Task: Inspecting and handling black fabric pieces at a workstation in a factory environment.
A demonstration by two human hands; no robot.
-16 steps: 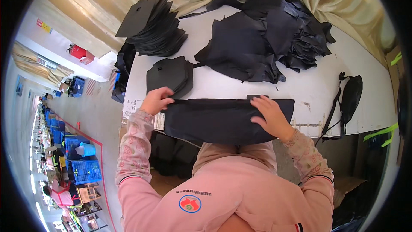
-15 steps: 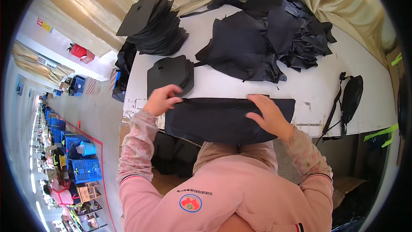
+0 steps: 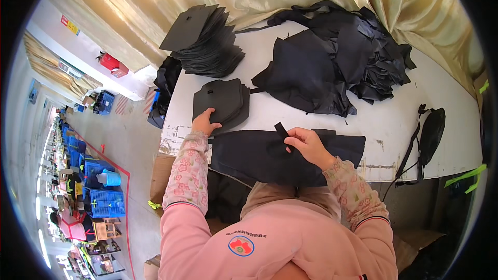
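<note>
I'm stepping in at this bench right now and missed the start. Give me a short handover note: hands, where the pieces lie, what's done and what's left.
Left hand: resting flat on the small stack of shaped black pieces, holding nothing.
Right hand: pinching a narrow black strap over the long black panel.
The panel lies flat along the near edge of the white table. A heap of black fabric sits at the far right, a stack of square black sheets at the far left.
Done: panel laid out, strap in hand.
Left: strap not yet laid flat on the panel.
</note>
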